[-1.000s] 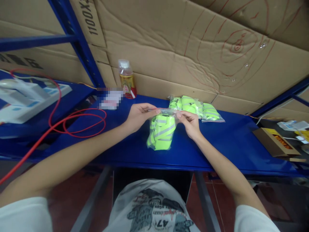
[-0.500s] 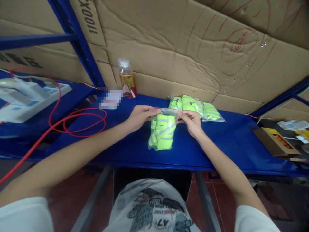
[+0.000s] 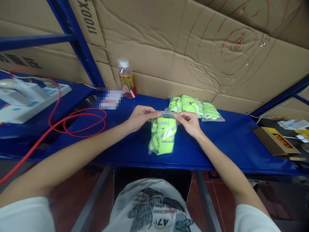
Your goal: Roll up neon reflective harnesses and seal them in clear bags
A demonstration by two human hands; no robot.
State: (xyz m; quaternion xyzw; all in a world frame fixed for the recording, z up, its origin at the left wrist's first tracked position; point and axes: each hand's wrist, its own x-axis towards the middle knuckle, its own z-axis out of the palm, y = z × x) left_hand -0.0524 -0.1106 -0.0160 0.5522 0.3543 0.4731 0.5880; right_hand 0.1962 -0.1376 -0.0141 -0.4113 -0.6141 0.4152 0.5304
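Note:
A clear zip bag [image 3: 163, 135] hangs upright over the front of the blue table, its red-lined top edge at the far side. Folded neon-yellow straps with grey reflective stripes fill it. At the bag's top left corner, my left hand [image 3: 142, 117] pinches the edge between thumb and fingers. My right hand [image 3: 189, 122] pinches the same edge near the right corner. Whether the seal is closed I cannot tell. Behind my right hand lie several similar filled bags [image 3: 190, 104] in a row against the cardboard.
On the blue table [image 3: 224, 145] a drink bottle [image 3: 127, 79] stands at the back. A red cable [image 3: 84, 112] coils at left beside a white power strip [image 3: 36, 96]. An open cardboard box [image 3: 276, 141] sits at the right edge. A cardboard sheet [image 3: 154, 42] walls the back.
My right hand has slid slightly left along the bag's top edge, closer to my left hand. The bag's lower end has come a little toward me.

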